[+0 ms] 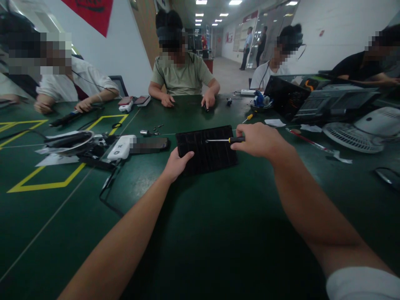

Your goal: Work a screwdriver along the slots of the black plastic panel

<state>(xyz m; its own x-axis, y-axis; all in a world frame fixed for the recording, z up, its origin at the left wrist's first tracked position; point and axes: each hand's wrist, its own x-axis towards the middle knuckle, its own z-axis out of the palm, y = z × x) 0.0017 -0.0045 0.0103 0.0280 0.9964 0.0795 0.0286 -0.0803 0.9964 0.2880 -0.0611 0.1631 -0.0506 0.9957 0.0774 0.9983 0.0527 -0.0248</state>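
Tilted up from the green table (pixel 200 208), a flat black rectangular panel (pixel 209 156) with ridges across its face is gripped at its left edge by my left hand (pixel 178 163), the thumb lying over the front. My right hand (pixel 261 139) is closed around the black-and-yellow handle of a screwdriver (pixel 218 141). Its metal shaft points left across the panel, and the tip appears to meet the panel near its middle; actual contact is hard to tell. Fingers of my left hand behind the panel are hidden.
To the left lie a phone (pixel 150 145), a white device (pixel 121 148) and a heap of cables (pixel 70 143). A small metal part (pixel 145 133) sits beyond the phone. On the right are a white fan (pixel 356 129) and a yellow-handled screwdriver (pixel 250 117). Several people sit around the table.
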